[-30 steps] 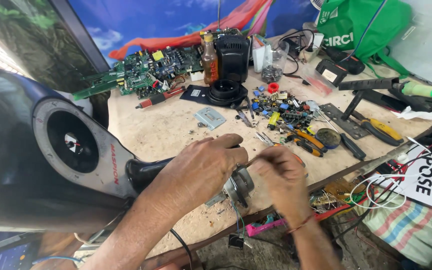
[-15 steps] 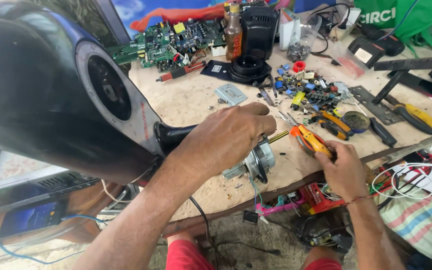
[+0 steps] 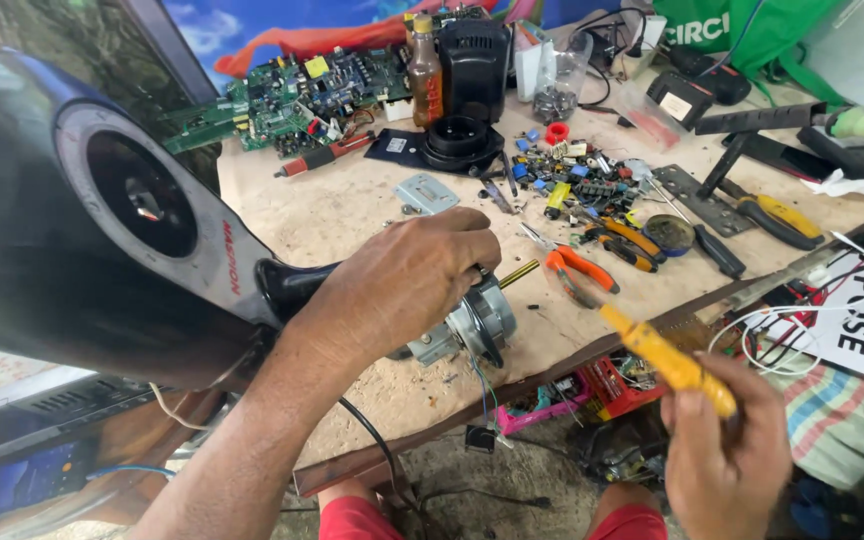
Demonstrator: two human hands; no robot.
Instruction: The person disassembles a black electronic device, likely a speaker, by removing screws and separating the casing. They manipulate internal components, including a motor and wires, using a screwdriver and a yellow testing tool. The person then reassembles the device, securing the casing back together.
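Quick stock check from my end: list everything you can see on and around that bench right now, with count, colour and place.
fan motor: one, silver, near bench edge, under left hand
brass shaft: one, sticking out of the motor toward the right
fan housing: one, black and grey, left
circuit boards: at least two, green, far left
bottle: one, brown, back centre
pliers: one, orange handles, right of motor
small components: many, mixed colours, bench centre
metal plate: one, grey, mid-bench
workbench: one, tan
yellow-handled tool: one, in right hand
left hand: gripping the motor
right hand: lower right, off the bench
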